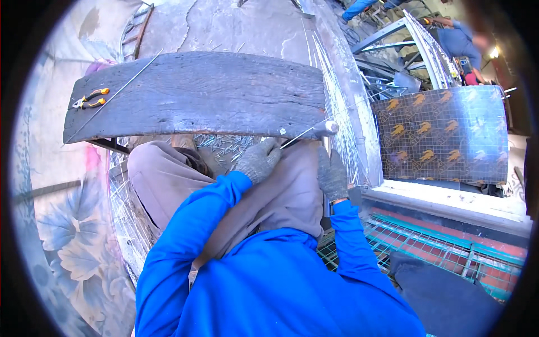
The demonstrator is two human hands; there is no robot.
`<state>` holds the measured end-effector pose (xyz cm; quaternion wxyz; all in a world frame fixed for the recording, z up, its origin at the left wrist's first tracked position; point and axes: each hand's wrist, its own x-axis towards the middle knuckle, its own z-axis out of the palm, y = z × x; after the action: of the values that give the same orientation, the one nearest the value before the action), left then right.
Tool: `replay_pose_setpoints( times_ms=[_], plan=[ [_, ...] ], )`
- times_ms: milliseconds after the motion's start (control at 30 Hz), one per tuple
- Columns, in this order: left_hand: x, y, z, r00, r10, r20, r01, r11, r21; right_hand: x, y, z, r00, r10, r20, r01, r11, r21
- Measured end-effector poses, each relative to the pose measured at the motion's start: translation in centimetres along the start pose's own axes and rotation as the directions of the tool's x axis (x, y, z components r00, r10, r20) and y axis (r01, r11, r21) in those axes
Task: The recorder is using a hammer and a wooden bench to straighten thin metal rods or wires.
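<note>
At the near edge of a weathered wooden plank (196, 95), we are working a thin steel wire (300, 135) with both gloved hands. Our left hand (258, 160) is curling shut around the wire's near end, just below the plank's edge; our right hand (332, 175) is hanging beside it with fingers drawn together, and we cannot tell whether it is gripping anything. The wire is running up and right past a short metal peg (330, 127) at the plank's corner. We are judging it light, stiff and springy, with a sharp cut tip, best held close to the end with gloves. Cut wire offcuts (224, 143) are littering the ground under the plank. Orange-handled pliers (90, 98) are lying at its far left. No labels are showing; right of us a dark sheet patterned with orange shapes (443, 135) is sitting behind wire mesh.
</note>
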<state>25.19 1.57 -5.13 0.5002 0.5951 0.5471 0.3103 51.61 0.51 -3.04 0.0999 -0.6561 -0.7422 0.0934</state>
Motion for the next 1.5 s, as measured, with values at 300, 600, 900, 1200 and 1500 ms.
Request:
replay_pose_setpoints(
  times_ms=[300, 600, 900, 1200, 1500],
  plan=[
    [-1.5, -0.7, 0.3, 0.998, 0.022, -0.061, -0.022, 1.0, -0.006, 0.1, 0.3, -1.1, 0.962, -0.271, 0.022, 0.268, 0.933, -0.24],
    [1.6, -0.2, 3.1, 1.0, 0.022, -0.004, -0.022, 0.979, -0.202, 0.2, -3.2, -3.1, 0.865, -0.31, -0.395, 0.249, 0.948, -0.198],
    [2.6, -2.3, 4.0, 0.998, 0.053, 0.035, -0.04, 0.949, -0.314, 1.7, -4.1, -3.8, 0.995, -0.067, -0.076, 0.076, 0.991, 0.113],
    [1.8, 0.2, 3.5, 0.995, -0.092, -0.044, 0.084, 0.986, -0.146, 0.5, -2.2, -2.6, 0.989, -0.04, 0.139, 0.046, 0.998, -0.043],
    [2.2, 1.1, 3.2, 1.0, -0.012, 0.001, 0.012, 0.972, -0.233, 1.4, -2.1, -1.6, 0.95, -0.312, -0.031, 0.304, 0.94, -0.153]
  ],
)
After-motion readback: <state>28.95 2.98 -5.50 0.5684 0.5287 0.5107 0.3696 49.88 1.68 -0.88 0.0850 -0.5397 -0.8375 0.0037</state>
